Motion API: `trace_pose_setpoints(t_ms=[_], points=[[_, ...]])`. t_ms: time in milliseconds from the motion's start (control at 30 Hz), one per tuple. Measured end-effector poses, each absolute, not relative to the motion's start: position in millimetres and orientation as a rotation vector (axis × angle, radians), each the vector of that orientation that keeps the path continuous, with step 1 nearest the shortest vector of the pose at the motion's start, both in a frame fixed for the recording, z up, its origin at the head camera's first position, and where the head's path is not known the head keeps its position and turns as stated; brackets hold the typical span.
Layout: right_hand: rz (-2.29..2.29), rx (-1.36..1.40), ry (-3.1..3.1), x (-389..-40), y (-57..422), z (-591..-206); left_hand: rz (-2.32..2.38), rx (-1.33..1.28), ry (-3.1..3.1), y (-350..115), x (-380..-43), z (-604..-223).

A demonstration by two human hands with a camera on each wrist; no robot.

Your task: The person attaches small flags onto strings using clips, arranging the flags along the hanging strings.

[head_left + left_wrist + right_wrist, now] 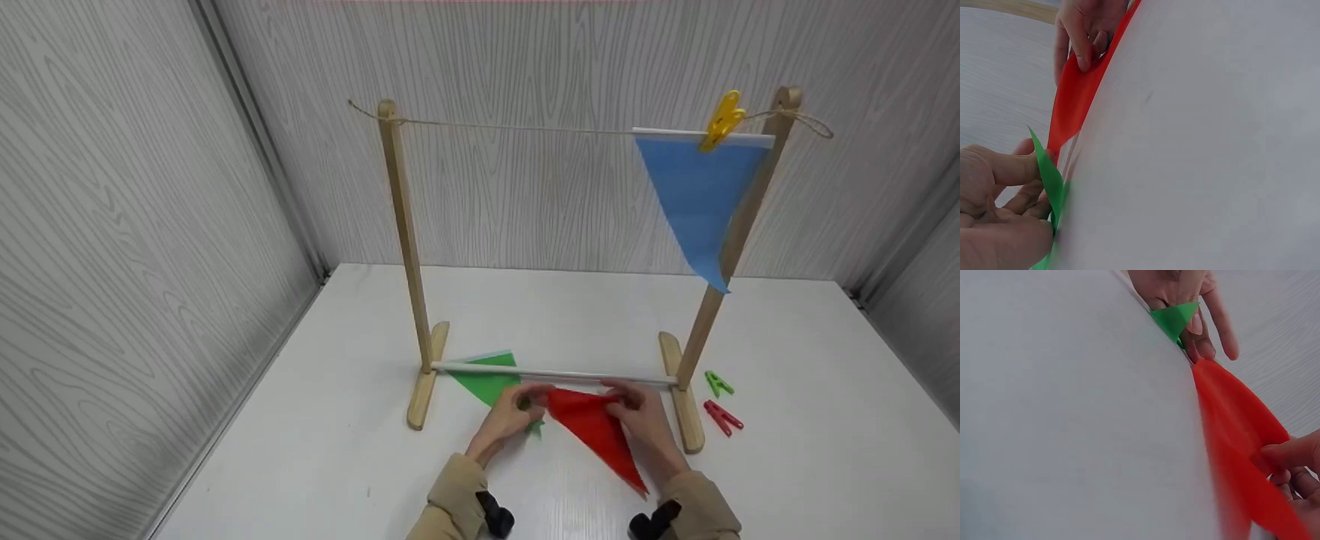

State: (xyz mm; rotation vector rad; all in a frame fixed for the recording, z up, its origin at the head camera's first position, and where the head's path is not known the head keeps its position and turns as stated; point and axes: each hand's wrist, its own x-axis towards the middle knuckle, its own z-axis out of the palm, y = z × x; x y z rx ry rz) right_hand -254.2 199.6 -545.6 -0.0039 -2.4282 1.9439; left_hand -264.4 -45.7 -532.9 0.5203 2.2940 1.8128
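Pale wood-grain walls (525, 199) are enclosing a white tabletop (300, 457). At lower center, the right hand (646, 421) is pinching a red flag (592, 426) between thumb and fingers — beside it, the left hand (508, 414) is pinching a green flag (480, 384) — while a blue flag (699, 199) is hanging at upper right.

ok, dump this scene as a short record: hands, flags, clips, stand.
left_hand: by green flag's tip and red flag's corner; exact grip unclear
right_hand: pinches red flag
red_flag: held above table
green_flag: partly behind stand's white rod
blue_flag: hangs from string, yellow clip on it
loose_clips: green clip, red clip, right of stand
stand: upright, wooden posts
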Motion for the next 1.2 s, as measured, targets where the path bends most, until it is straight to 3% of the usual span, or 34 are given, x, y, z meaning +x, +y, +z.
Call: trace_pose_setpoints(t_ms=[300, 500, 767, 1200], points=[[2.01, -0.079, -2.411, -252.6, 205.8, -545.9, 1.926, 0.424, 2.241, -45.7, -263.9, -535.6], [2.319, -0.137, -2.205, -249.9, 204.8, -545.2, 1.86, 0.361, 2.257, -44.3, -264.9, -533.6], [2.321, -0.134, -2.173, -249.2, 203.4, -544.6, 1.907, 0.154, 2.255, -38.9, -266.0, -530.6], [2.275, -0.094, -2.114, -250.7, 199.9, -546.7, 1.912, 0.331, 2.225, -39.4, -267.3, -533.1]])
